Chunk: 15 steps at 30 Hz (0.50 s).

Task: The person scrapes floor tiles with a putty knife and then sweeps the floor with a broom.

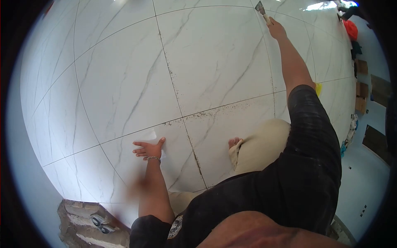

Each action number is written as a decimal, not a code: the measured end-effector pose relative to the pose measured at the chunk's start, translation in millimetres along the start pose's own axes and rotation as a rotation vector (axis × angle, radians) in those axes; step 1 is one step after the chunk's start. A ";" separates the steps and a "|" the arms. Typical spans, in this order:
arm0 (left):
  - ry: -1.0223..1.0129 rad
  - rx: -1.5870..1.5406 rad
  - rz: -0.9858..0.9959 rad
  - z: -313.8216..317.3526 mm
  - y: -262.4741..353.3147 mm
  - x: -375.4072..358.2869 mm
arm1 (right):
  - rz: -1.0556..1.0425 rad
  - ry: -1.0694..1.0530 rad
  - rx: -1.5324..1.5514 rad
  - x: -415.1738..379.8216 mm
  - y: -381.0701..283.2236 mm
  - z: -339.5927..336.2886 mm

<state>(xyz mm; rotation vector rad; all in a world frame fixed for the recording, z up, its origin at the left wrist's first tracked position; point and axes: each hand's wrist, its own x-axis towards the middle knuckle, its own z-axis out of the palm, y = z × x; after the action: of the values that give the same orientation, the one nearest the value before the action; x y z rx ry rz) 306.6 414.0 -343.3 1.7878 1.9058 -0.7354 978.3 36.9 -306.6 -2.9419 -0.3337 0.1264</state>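
Note:
At the upper right, my right hand [277,29] is wrapped round the handle of a scraper [260,8], its flat blade pointing up and away near a tile joint. My left hand [149,149] rests with fingers spread on the white marble-patterned floor tile [124,99], low and left of centre, a bracelet [154,158] round its wrist. Thin dark joints run between the large tiles. Dark crumbs [202,113] lie scattered along the joints in the middle, between my two hands.
My bent knee [264,144] and bare toes are on the tiles at the lower right. Slippers [102,223] sit on rough steps at the lower left. Along the right side are a red item [350,29], cardboard boxes [361,91] and a yellow thing [318,89] beside my right arm.

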 end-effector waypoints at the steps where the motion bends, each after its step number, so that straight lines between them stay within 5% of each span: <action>1: 0.001 0.000 -0.003 0.2 0.0 0.8 | -0.019 -0.004 -0.020 2.8 -5.1 -3.1; 9: 0.004 0.000 -0.010 2.1 1.0 0.2 | -0.059 -0.124 -0.239 14.4 -21.5 -16.9; 15: 0.002 -0.026 0.018 4.5 -3.5 3.4 | -0.191 -0.106 -0.303 -62.6 11.7 -25.3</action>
<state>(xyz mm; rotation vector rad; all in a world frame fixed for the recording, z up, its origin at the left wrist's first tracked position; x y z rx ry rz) 302.6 413.7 -348.5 1.7883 1.8900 -0.7001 922.6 7.1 -279.9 -3.1834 -0.7049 0.2248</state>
